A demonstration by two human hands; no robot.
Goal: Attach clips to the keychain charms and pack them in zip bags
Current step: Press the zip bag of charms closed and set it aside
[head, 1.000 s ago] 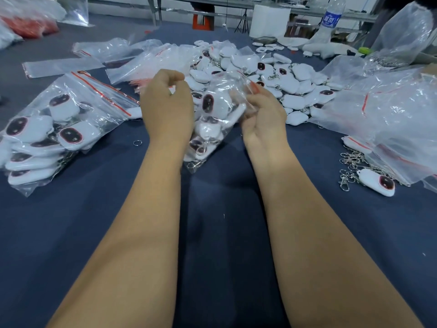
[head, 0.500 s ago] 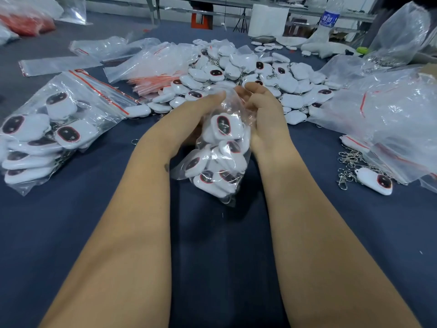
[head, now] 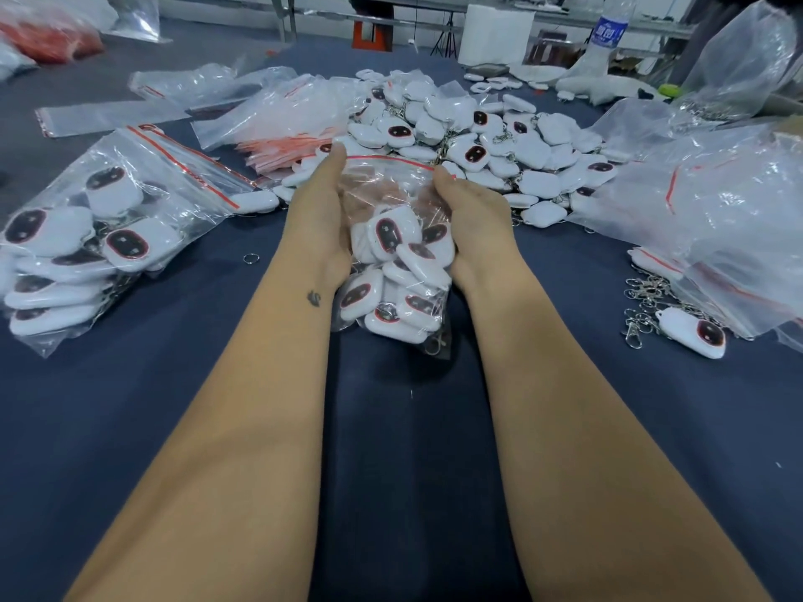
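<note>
Fingers of left hand (head: 319, 210) and right hand (head: 471, 210) hidden behind clear red-striped zip bag (head: 391, 236) — grip unclear. Crumpled clear plastic sheet (head: 738, 202) cut off at right edge — blurred red bundle (head: 52, 41) far left unreadable.

We see only white characters, too blurred to read, on the blue label of the clear plastic water bottle (head: 610, 32).

White charms (head: 393, 236) bear dark, red-rimmed ovals; clear bag (head: 386, 184) has a red strip; cloth (head: 391, 449) looks navy.
</note>
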